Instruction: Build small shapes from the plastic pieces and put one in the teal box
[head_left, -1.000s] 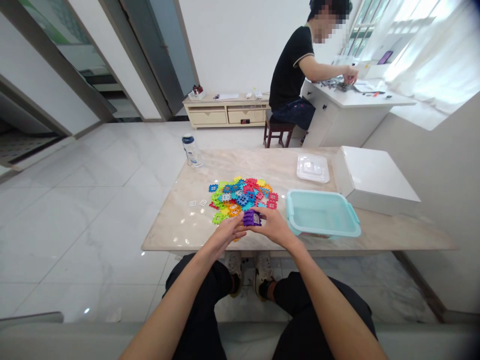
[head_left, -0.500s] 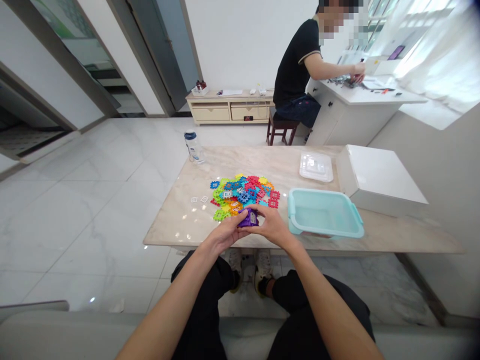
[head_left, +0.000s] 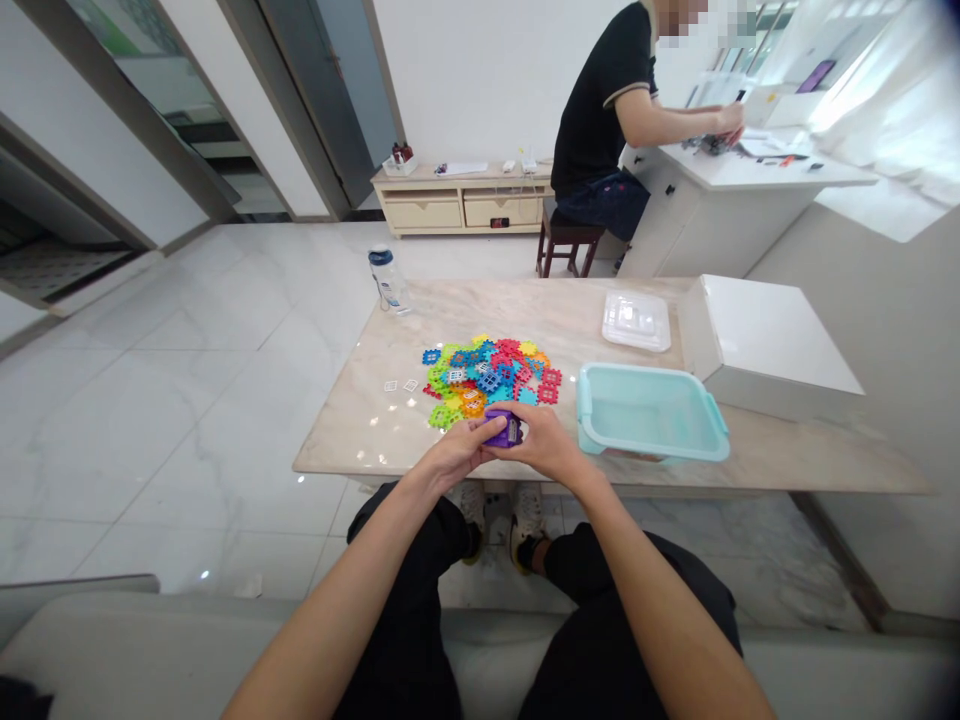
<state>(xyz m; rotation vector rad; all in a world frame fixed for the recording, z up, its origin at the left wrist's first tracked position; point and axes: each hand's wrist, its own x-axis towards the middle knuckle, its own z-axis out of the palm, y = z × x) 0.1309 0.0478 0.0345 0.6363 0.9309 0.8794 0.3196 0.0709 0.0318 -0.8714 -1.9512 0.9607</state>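
1. Two small groups lie at the left of the marble-topped table [head_left: 352, 425]: a clear water bottle with a blue cap [head_left: 388, 283] near the far edge, and a few white square frames [head_left: 400, 385] lying apart, perhaps set aside from the other pieces.
2. Our left hand [head_left: 454, 452] reaches in from the near edge, its fingers closed around the left side of a purple plastic building tile [head_left: 506, 430].
3. Just behind it is a loose heap of multicoloured interlocking tiles [head_left: 487, 375], probably spread out so we can pick from it easily.
4. Our right hand [head_left: 551, 442] holds the same purple tile from the other side, fingers curled over its top. We keep it in front of the heap near the table's edge, likely to work it with both hands. We cannot tell whether it touches the table.
5. Further right are an empty-looking turquoise plastic tub [head_left: 649, 412], within reach of our right hand, a clear plastic lid [head_left: 636, 321] beyond it, and a white box [head_left: 765, 345].
6. Across the room, a seated co-worker [head_left: 604, 110] works at a white desk [head_left: 750, 190].
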